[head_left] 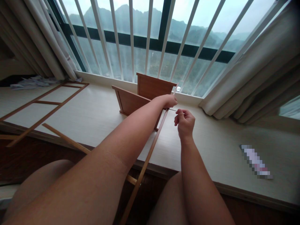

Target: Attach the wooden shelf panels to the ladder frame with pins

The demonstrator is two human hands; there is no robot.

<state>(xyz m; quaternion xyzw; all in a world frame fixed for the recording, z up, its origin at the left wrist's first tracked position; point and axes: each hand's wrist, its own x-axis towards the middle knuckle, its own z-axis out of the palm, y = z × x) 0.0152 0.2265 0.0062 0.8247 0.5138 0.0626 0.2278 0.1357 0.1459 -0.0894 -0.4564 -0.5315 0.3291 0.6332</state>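
In the head view my left hand (171,100) is closed round the upper end of a long wooden strip (151,150), beside two reddish-brown panels. One panel (154,87) stands at the back near the window; the other panel (130,101) leans in front and is partly covered by my left forearm. My right hand (186,120) is just to the right, its fingers pinched on a thin metal rod like an Allen key (172,109). The rod's far tip meets the wood by my left fist; the exact contact point is too small to make out.
A second wooden frame with crossbars (48,117) lies on the left of the pale ledge (211,147). A blurred-out packet (256,162) is at the right. White window bars (131,40) rise behind, between curtains (255,72). My knees are under the ledge's front edge.
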